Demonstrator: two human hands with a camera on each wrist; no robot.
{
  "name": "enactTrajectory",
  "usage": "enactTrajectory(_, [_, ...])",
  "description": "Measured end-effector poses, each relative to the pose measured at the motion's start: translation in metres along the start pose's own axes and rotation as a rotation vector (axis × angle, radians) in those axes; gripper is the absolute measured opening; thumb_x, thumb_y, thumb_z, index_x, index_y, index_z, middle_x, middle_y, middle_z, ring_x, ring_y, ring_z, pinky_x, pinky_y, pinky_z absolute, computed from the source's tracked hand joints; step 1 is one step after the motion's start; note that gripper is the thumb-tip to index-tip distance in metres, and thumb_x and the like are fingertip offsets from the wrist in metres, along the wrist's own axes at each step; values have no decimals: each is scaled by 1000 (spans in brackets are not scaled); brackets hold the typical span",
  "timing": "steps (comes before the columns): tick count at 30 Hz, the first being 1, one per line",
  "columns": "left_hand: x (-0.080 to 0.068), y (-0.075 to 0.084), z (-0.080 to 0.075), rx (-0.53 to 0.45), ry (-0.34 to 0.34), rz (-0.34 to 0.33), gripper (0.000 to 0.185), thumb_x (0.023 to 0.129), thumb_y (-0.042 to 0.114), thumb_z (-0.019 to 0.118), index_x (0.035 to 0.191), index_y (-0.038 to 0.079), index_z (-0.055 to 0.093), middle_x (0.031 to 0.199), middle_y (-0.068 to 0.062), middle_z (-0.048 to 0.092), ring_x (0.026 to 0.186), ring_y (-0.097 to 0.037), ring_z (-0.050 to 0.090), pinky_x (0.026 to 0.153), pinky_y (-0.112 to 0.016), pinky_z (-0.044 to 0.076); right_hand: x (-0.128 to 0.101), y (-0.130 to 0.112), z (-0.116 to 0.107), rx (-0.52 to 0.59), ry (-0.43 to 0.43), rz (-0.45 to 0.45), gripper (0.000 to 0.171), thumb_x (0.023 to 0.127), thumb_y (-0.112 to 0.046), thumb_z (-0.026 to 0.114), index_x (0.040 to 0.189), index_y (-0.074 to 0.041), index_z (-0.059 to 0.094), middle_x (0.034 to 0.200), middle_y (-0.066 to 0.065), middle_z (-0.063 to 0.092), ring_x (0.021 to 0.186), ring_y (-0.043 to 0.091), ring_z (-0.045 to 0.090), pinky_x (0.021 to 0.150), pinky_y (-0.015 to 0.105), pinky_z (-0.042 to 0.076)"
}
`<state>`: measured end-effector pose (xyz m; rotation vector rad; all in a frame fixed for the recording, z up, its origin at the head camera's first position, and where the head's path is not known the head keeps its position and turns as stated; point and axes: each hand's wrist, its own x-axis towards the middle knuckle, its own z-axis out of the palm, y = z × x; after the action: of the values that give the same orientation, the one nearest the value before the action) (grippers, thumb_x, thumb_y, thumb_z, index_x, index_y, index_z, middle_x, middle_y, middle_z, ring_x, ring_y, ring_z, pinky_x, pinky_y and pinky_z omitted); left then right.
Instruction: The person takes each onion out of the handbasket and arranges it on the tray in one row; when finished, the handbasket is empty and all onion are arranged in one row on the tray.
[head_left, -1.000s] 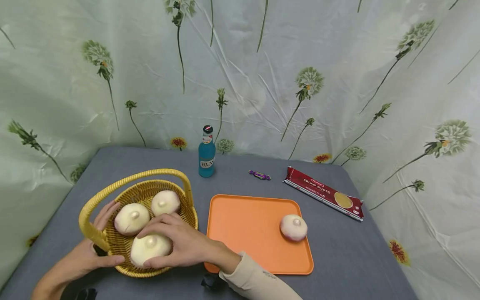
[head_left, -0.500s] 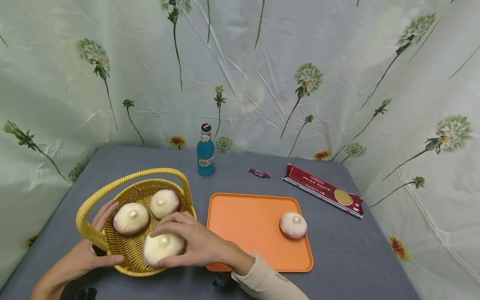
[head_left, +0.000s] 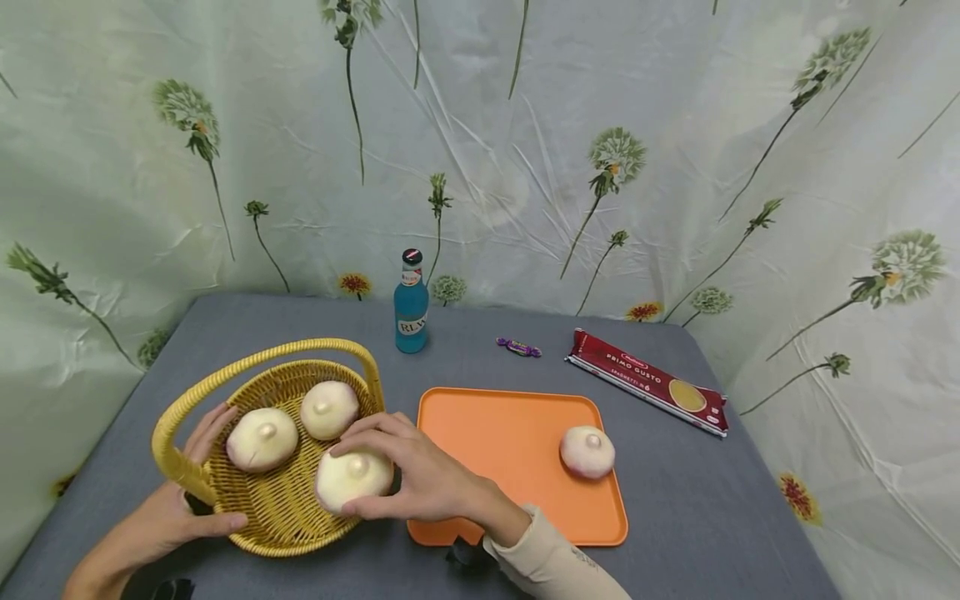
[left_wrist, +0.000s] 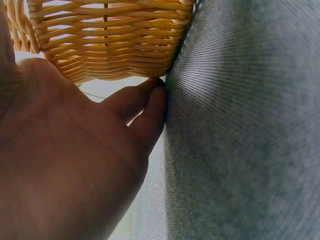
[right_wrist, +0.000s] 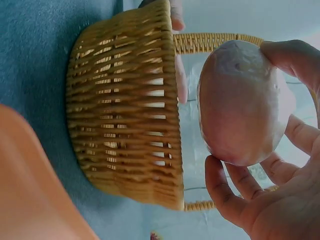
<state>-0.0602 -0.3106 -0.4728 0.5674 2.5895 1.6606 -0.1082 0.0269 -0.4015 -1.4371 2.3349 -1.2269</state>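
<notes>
Right hand (head_left: 420,479) grasps a bun (head_left: 352,481) above the basket (head_left: 279,533) rim, which the relaxed left hand (head_left: 161,521) steadies; tray (head_left: 495,442) just beside.

Woven wicker basket (head_left: 270,500), smooth matt bun (head_left: 352,479), glossy plastic tray (head_left: 510,442), ribbed cloth table (head_left: 712,517).

Your head view is evenly and softly lit from above, with only faint shadows under the basket (head_left: 270,467) and the tray (head_left: 517,467), no glare, and a wide-angle bend that curves the backdrop (head_left: 675,167) at the left and right edges. Your left wrist view is dim and soft, the palm (left_wrist: 65,170) a dark blur. In your right wrist view the background burns out white behind the weave.
</notes>
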Motion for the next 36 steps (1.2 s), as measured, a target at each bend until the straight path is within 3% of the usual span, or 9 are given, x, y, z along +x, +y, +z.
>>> enactTrajectory(3, [0, -1, -1, 21, 9, 28, 118, 74, 0, 79, 163, 16, 3, 167, 7, -10, 145, 9, -9, 101, -3, -1, -2, 1, -3, 11, 20, 10, 50, 86, -30, 79, 132, -24, 61, 137, -7, 51, 126, 6, 41, 99, 22, 42])
enactTrajectory(6, [0, 0, -1, 30, 9, 25, 118, 74, 0, 79, 163, 16, 3, 166, 8, -9, 145, 9, -9, 100, -3, 1, -5, 2, -5, 20, 31, 20, 49, 86, -29, 79, 131, -24, 61, 135, -7, 51, 126, 7, 41, 97, 22, 43])
enactTrajectory(10, [0, 2, 0, 0, -3, -20, 118, 76, 1, 79, 163, 20, 1, 166, 10, -12, 144, 11, -11, 113, -22, -12, -9, 4, -7, 32, 34, 34, 48, 87, -29, 78, 131, -25, 61, 136, -7, 51, 126, 7, 42, 96, 23, 44])
enactTrajectory(14, [-1, 2, 0, -11, -6, -40, 118, 77, 2, 79, 163, 22, 1, 165, 11, -12, 143, 11, -12, 114, -37, -18, -13, 5, -10, 38, 40, 47, 48, 88, -30, 78, 132, -27, 60, 137, -8, 50, 127, 6, 41, 96, 24, 45])
enactTrajectory(17, [-1, 0, 0, 16, -1, -30, 118, 76, 3, 79, 163, 22, 1, 165, 11, -11, 144, 11, -11, 113, -20, -11, -16, 7, -12, 50, 42, 52, 47, 88, -30, 77, 132, -27, 60, 137, -8, 50, 128, 7, 41, 97, 26, 45])
enactTrajectory(21, [0, -1, 0, 40, 4, 9, 119, 74, 1, 80, 163, 18, 3, 166, 10, -10, 144, 11, -8, 100, -3, 1, -22, 10, -16, 64, 51, 63, 48, 88, -29, 78, 133, -27, 60, 138, -7, 49, 128, 9, 42, 97, 28, 46])
enactTrajectory(26, [1, -2, 1, 48, 9, 23, 121, 72, -2, 81, 163, 17, 4, 166, 10, -9, 145, 10, -8, 98, -1, 3, -30, 15, -21, 47, 62, 91, 47, 88, -29, 78, 132, -27, 61, 138, -7, 49, 130, 11, 43, 99, 31, 46])
enactTrajectory(36, [-1, -1, -2, 35, 1, 0, 116, 77, 3, 79, 163, 19, 3, 166, 8, -11, 144, 10, -9, 100, -3, 1, -43, 22, -32, 40, 80, 114, 48, 89, -27, 77, 134, -25, 60, 139, -3, 50, 130, 13, 48, 97, 31, 49])
